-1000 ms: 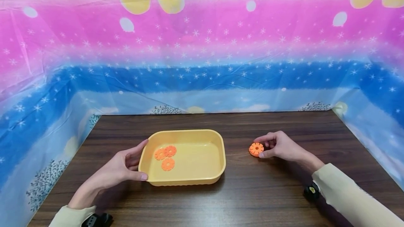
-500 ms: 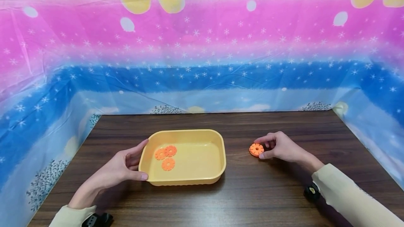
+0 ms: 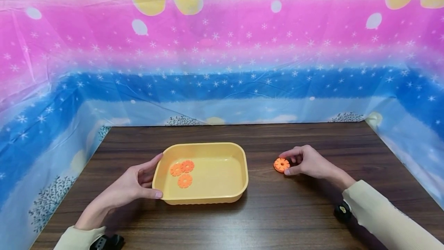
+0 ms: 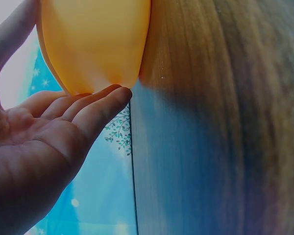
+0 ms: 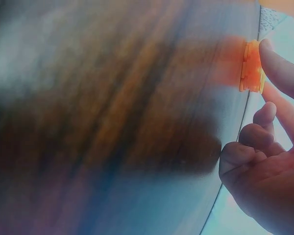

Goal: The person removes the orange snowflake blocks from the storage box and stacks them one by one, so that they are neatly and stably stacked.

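Note:
My left hand (image 3: 128, 188) holds the left end of a yellow plastic tub (image 3: 215, 176), thumb at the near corner and index finger at the far one. In the left wrist view its fingers lie against the tub's outer wall (image 4: 95, 44). Inside, toward the left, are three orange notched interlocking discs (image 3: 185, 181), two of them overlapping. Right of the tub, my right hand (image 3: 310, 161) pinches a small stack of the same orange interlocking discs (image 3: 281, 164) between thumb and index finger. In the right wrist view the stack (image 5: 252, 68) is at the tabletop, and the other fingers are curled.
The dark wood-grain table (image 3: 263, 223) runs back to a printed cloth backdrop (image 3: 222, 84), which also hangs along both sides. Tabletop separates the tub from the right hand. Each wrist carries a black band device (image 3: 342, 211).

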Available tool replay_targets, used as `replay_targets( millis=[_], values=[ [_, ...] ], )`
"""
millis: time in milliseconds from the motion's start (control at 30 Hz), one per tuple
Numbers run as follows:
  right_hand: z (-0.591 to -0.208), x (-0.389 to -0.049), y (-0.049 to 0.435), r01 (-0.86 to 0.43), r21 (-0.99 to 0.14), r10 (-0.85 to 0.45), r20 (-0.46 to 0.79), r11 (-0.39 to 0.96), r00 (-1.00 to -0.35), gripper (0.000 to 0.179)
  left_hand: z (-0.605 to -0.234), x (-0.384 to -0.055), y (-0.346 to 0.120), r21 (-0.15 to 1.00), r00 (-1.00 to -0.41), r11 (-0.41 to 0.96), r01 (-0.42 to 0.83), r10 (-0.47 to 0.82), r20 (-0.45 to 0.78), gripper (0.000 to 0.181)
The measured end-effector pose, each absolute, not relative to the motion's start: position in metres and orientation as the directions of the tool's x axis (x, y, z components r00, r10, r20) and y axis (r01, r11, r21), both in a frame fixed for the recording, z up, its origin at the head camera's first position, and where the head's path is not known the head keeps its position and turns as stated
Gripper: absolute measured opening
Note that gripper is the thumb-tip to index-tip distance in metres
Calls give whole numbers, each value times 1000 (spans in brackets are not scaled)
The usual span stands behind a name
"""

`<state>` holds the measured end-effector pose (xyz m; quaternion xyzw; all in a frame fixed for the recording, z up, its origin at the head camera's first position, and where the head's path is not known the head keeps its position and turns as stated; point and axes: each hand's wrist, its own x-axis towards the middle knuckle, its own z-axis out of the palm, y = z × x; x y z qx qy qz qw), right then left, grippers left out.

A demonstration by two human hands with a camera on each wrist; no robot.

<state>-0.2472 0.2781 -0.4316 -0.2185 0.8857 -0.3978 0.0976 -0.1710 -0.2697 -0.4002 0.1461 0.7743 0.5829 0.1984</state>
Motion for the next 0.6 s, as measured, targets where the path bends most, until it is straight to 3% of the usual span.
replay_targets(
  millis=[600],
  values=[
    [-421,-237,281,-329,-726,-454,27,604,-891,47,-399,-171,-270,952,-880,306,18,457,-131,111]
  ],
)
